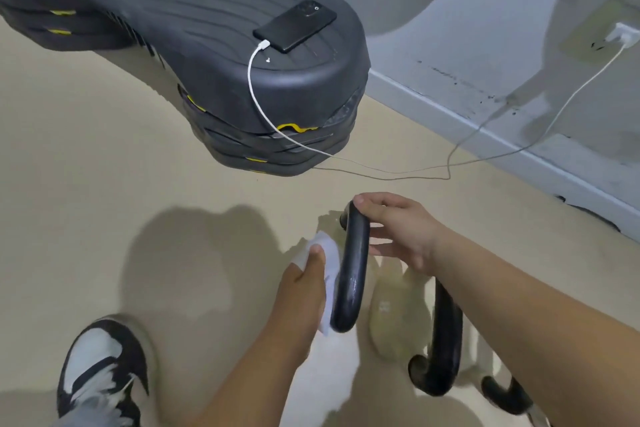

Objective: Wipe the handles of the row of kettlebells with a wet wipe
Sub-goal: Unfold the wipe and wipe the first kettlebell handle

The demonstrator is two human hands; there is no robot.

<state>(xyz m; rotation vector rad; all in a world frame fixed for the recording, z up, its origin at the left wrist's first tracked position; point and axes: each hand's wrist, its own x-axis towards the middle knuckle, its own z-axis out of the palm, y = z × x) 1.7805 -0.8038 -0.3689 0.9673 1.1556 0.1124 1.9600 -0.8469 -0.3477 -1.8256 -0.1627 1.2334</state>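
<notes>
A black kettlebell handle [351,274] arches up in the lower middle of the head view, over a pale kettlebell body [391,315]. My left hand [304,284] grips a white wet wipe [327,256] and presses it against the handle's left side. My right hand [398,229] holds the far end of that handle, thumb on top and fingers on its right side. A second black handle [446,340] stands just to the right, partly behind my right forearm. A third handle [505,395] shows at the bottom right.
A stack of black and yellow step platforms [214,55] fills the upper left, with a phone [294,26] charging on top. Its white cable [381,172] trails across the beige floor to a wall socket [620,35]. My shoe [100,364] is at bottom left.
</notes>
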